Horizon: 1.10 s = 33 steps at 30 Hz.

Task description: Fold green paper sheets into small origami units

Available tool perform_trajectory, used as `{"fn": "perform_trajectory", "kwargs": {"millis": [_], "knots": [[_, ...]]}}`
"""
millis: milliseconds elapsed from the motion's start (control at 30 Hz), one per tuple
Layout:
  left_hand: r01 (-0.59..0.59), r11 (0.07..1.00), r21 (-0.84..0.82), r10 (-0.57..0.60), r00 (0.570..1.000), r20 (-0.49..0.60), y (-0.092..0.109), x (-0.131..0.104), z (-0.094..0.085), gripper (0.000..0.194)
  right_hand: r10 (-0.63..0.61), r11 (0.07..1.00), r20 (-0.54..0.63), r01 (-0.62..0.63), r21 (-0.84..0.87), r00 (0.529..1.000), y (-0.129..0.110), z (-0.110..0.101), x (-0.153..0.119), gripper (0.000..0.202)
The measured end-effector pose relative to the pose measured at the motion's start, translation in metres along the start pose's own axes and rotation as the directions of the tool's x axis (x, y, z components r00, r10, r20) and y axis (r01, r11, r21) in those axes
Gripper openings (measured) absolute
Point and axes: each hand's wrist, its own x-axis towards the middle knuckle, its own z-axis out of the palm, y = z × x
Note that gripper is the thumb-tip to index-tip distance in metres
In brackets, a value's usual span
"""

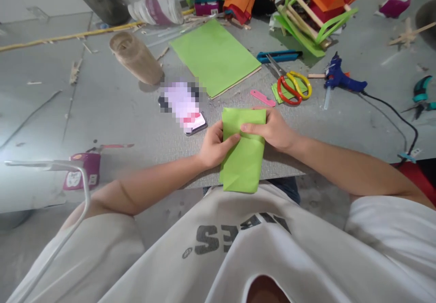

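Observation:
A folded sheet of light green paper lies at the near edge of the grey board, its lower end hanging over the edge. My left hand grips its left side, thumb on top. My right hand pinches its upper right part, thumb pressing across a fold.
A phone lies just left of the hands. Behind are a stack of green sheets, a wooden cylinder, red and yellow scissors, a pink strip, a blue cutter, a blue glue gun with cord, and paper crafts.

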Motion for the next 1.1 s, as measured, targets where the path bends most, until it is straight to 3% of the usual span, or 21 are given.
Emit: {"fn": "perform_trajectory", "kwargs": {"millis": [167,367,533,633,767,933,1100], "knots": [[-0.028,0.997,0.068,0.035,0.994,-0.102,0.008,-0.002,0.005,0.085,0.019,1.000,-0.041,-0.020,-0.011,0.999,0.002,0.005,-0.005,0.055],[-0.053,0.989,0.136,0.077,0.981,-0.179,0.016,-0.007,0.010,0.088,-0.054,0.998,-0.047,0.052,-0.047,0.997,0.004,0.011,-0.013,0.055],[-0.070,0.988,0.141,0.102,0.967,-0.233,0.019,-0.014,0.012,0.090,-0.033,0.999,-0.079,0.034,0.013,0.996,0.006,0.013,-0.016,0.053],[-0.084,0.988,0.128,0.113,0.965,-0.239,0.017,-0.015,0.012,0.094,-0.017,1.000,-0.077,0.018,0.005,0.997,0.008,0.013,-0.018,0.053],[-0.178,0.980,0.088,0.194,0.950,-0.245,0.009,-0.009,0.006,0.076,0.009,1.000,-0.074,-0.010,-0.016,0.997,0.007,0.014,-0.021,0.049],[-0.315,0.946,0.071,0.322,0.934,-0.156,0.000,0.002,-0.005,0.069,0.046,0.999,-0.049,-0.046,0.009,0.998,0.007,0.013,-0.021,0.052],[-0.270,0.955,0.122,0.289,0.940,-0.184,0.004,0.000,-0.009,0.072,0.053,0.997,-0.041,-0.051,0.061,0.998,0.009,0.012,-0.019,0.051]]}}
